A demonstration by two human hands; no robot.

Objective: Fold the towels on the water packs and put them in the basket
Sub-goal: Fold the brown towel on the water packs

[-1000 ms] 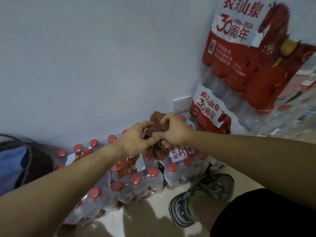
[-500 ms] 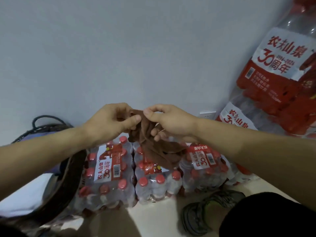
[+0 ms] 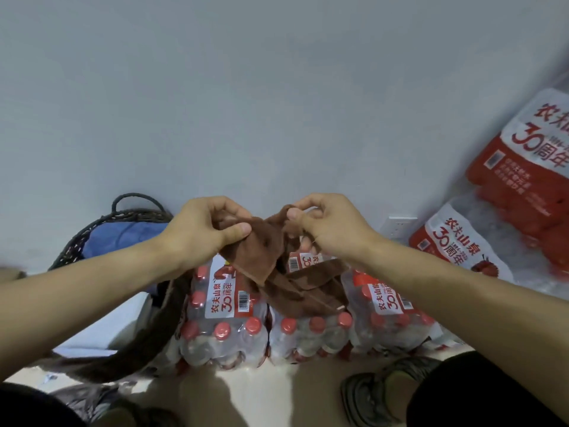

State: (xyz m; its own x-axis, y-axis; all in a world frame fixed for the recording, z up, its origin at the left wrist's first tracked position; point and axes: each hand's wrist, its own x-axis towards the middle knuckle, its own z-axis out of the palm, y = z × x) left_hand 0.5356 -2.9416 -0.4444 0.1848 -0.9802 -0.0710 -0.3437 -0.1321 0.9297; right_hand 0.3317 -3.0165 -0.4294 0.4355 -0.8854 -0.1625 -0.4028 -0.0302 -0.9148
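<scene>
Pinching the brown towel [image 3: 264, 254] between thumb and fingers, my left hand [image 3: 203, 229] and right hand [image 3: 326, 226] hold its top edge bunched between them. I see the rest hanging down, crumpled onto the water packs [image 3: 228, 312] below. Left of those sits the dark woven basket [image 3: 101, 229].

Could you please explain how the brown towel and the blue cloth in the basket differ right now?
The brown terry towel is pinched up by both hands, left hand and right hand, crumpled above the water packs; the blue cloth lies untouched inside the dark woven basket. Both are soft fabric.
</scene>
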